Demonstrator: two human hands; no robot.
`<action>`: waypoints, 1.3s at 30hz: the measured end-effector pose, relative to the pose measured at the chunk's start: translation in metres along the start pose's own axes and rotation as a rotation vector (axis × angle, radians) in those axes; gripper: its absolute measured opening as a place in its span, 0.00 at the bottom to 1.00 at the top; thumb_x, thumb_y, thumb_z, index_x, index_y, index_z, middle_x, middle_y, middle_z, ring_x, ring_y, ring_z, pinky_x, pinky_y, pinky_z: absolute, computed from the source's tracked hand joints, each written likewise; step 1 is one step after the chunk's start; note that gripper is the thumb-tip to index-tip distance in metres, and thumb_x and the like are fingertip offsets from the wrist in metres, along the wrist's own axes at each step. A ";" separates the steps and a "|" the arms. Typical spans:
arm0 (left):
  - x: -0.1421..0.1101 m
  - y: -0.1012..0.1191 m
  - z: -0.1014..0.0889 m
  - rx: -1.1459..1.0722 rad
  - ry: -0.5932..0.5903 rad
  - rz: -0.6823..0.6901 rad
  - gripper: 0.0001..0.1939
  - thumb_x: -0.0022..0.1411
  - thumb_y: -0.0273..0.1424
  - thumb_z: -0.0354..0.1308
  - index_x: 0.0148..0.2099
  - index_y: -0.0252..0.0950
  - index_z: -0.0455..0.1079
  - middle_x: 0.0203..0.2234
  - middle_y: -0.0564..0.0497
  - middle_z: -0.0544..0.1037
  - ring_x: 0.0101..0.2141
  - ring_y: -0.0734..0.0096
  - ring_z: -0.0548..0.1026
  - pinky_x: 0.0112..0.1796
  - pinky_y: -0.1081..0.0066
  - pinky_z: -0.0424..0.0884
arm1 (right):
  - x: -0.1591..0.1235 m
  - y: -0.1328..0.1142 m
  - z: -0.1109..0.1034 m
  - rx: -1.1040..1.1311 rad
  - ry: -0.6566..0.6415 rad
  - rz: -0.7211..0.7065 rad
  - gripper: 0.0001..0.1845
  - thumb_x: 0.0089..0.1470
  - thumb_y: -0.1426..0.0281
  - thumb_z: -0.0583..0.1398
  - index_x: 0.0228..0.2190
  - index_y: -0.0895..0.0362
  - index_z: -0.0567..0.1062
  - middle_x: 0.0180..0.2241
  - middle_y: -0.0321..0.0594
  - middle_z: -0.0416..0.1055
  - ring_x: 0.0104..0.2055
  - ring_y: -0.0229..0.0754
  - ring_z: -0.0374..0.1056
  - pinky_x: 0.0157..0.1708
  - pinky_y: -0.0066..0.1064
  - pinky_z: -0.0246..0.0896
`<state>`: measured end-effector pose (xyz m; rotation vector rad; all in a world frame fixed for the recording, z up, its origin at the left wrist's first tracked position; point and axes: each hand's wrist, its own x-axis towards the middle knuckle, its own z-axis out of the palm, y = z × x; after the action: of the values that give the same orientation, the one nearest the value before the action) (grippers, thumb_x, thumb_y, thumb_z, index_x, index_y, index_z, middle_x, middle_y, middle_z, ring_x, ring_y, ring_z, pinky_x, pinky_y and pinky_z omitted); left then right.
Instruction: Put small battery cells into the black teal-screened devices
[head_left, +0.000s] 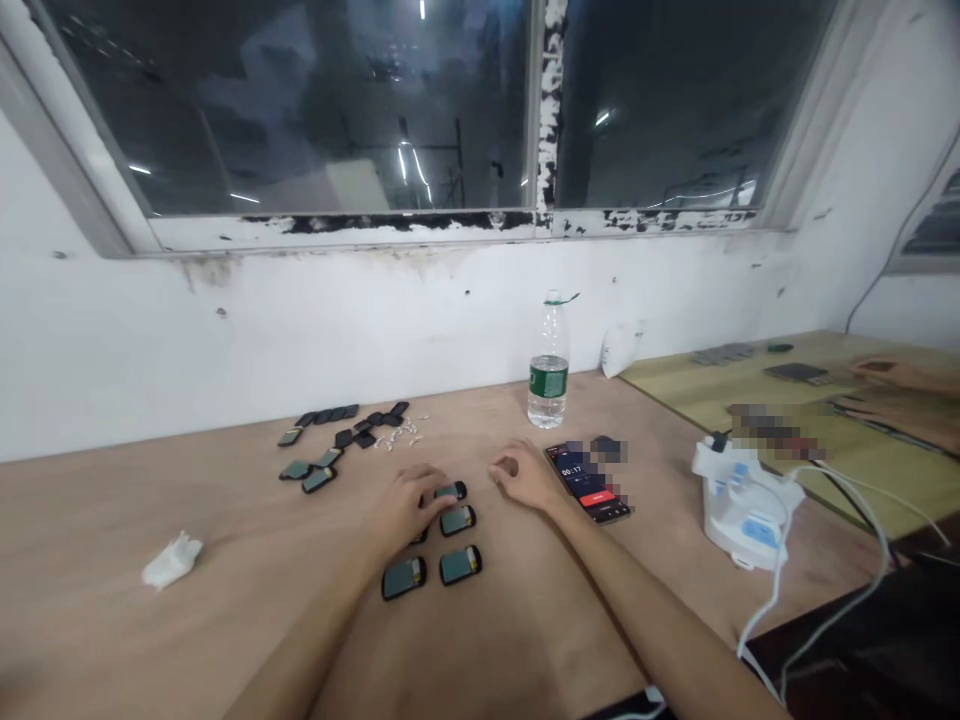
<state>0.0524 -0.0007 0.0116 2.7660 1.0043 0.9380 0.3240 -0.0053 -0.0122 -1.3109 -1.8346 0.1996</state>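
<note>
1. Curving my left hand (409,503) over the black-cased modules (459,520), fingertips (442,500) at the top module; pinching or not, can't tell.
2. Right hand (521,476) loosely curled, empty, just beside the phone (586,482).
3. Risk: a careless sweep could shove modules askew or bump the phone.

A plywood worktop (150,500) is covered with small black-framed modules (459,520), some grouped close to the viewer and others scattered farther back beside small white bits (397,435). A phone (586,482) showing a timer, a water bottle (547,370), a crumpled tissue (172,560) and a white plastic unit (746,505) are also placed on it.
</note>
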 end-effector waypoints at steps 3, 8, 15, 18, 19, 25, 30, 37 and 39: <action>-0.005 0.014 -0.001 -0.001 -0.042 0.021 0.09 0.69 0.40 0.62 0.46 0.44 0.79 0.43 0.50 0.82 0.46 0.61 0.79 0.50 0.61 0.72 | 0.001 0.006 -0.003 0.011 0.014 0.048 0.06 0.57 0.72 0.62 0.30 0.56 0.80 0.36 0.42 0.77 0.41 0.45 0.70 0.46 0.36 0.65; -0.011 0.028 0.000 0.034 -0.137 0.046 0.08 0.67 0.40 0.65 0.46 0.46 0.80 0.43 0.50 0.82 0.47 0.59 0.79 0.49 0.60 0.70 | -0.002 0.010 -0.003 -0.005 -0.070 0.121 0.04 0.53 0.75 0.63 0.30 0.57 0.80 0.34 0.42 0.77 0.34 0.42 0.71 0.40 0.32 0.66; -0.013 0.025 -0.001 0.005 -0.155 0.066 0.09 0.69 0.40 0.62 0.46 0.45 0.80 0.43 0.50 0.84 0.47 0.59 0.79 0.50 0.60 0.69 | -0.003 0.008 -0.002 0.027 -0.085 0.133 0.06 0.54 0.74 0.62 0.33 0.57 0.80 0.33 0.41 0.78 0.34 0.42 0.73 0.38 0.32 0.66; -0.013 0.026 -0.003 0.014 -0.180 0.072 0.09 0.68 0.40 0.64 0.47 0.45 0.80 0.43 0.49 0.84 0.48 0.57 0.79 0.51 0.58 0.70 | -0.002 0.009 -0.003 0.046 -0.067 0.122 0.07 0.55 0.74 0.61 0.33 0.56 0.80 0.33 0.41 0.79 0.34 0.42 0.73 0.38 0.32 0.66; -0.013 0.026 -0.004 0.014 -0.183 0.073 0.10 0.67 0.40 0.65 0.47 0.44 0.80 0.43 0.49 0.84 0.48 0.56 0.79 0.50 0.58 0.70 | -0.002 0.009 -0.003 0.054 -0.066 0.120 0.07 0.55 0.74 0.60 0.33 0.56 0.80 0.33 0.41 0.79 0.34 0.42 0.73 0.37 0.32 0.66; -0.013 0.026 -0.003 0.018 -0.154 0.059 0.11 0.62 0.40 0.69 0.45 0.45 0.80 0.39 0.49 0.84 0.45 0.55 0.79 0.46 0.59 0.70 | -0.002 0.009 -0.002 0.160 -0.072 0.143 0.11 0.55 0.75 0.58 0.35 0.55 0.80 0.32 0.38 0.80 0.34 0.42 0.74 0.39 0.31 0.67; -0.012 0.028 -0.004 0.021 -0.131 0.052 0.10 0.60 0.39 0.70 0.43 0.44 0.80 0.37 0.50 0.84 0.43 0.55 0.78 0.44 0.59 0.71 | 0.000 0.001 -0.009 0.249 0.037 0.160 0.11 0.57 0.74 0.55 0.36 0.56 0.78 0.32 0.38 0.80 0.34 0.42 0.74 0.38 0.32 0.67; -0.010 0.027 -0.001 0.062 -0.017 0.083 0.05 0.62 0.34 0.68 0.41 0.43 0.79 0.38 0.49 0.83 0.43 0.57 0.79 0.45 0.59 0.73 | -0.011 -0.036 -0.013 0.355 -0.082 -0.057 0.08 0.61 0.71 0.57 0.40 0.56 0.76 0.34 0.39 0.78 0.34 0.42 0.71 0.35 0.30 0.65; -0.011 0.025 0.001 0.050 0.032 0.089 0.05 0.63 0.34 0.67 0.42 0.43 0.79 0.39 0.49 0.83 0.42 0.59 0.79 0.45 0.60 0.74 | -0.014 -0.044 -0.011 0.349 -0.178 -0.119 0.06 0.61 0.71 0.59 0.40 0.55 0.75 0.37 0.40 0.78 0.36 0.42 0.71 0.36 0.31 0.65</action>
<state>0.0603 -0.0265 0.0116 2.8677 0.9281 0.9847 0.3019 -0.0400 0.0120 -0.9636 -1.9143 0.5601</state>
